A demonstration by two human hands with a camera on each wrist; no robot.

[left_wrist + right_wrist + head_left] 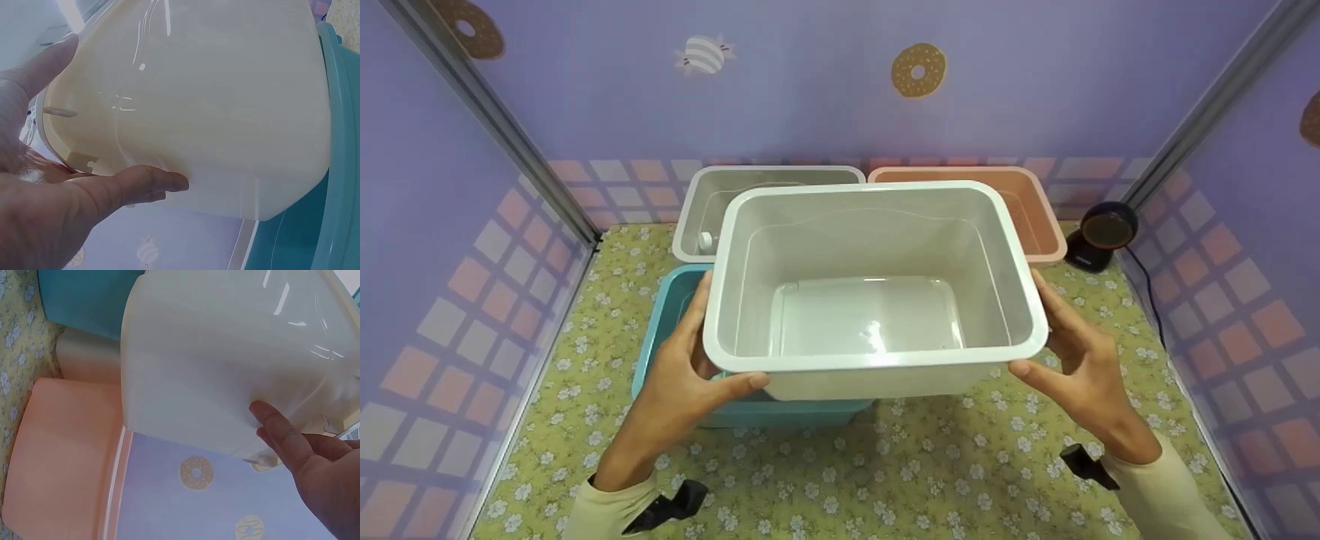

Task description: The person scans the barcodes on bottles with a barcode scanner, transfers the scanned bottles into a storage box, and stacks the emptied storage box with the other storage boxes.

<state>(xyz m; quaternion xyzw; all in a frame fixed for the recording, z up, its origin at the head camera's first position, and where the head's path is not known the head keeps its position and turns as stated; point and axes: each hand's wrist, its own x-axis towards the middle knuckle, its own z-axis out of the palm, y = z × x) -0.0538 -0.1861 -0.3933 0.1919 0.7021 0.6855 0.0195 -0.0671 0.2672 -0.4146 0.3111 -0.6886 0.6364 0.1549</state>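
An off-white plastic storage bin is held up between both hands, its inside bare. At its left end, my left hand grips the rim, thumb on the front edge and fingers under the rim along the side wall. On the opposite end my right hand grips the rim likewise, thumb near the front corner. Below and partly hidden stands a teal bin. In the left wrist view the off-white bin's wall overlaps the teal bin's rim; contact between them is unclear.
Behind are a grey bin with a small white object inside and a salmon-pink bin. A black device with a round head stands at the back right, its cable running along the wall. Purple walls enclose the flowered surface.
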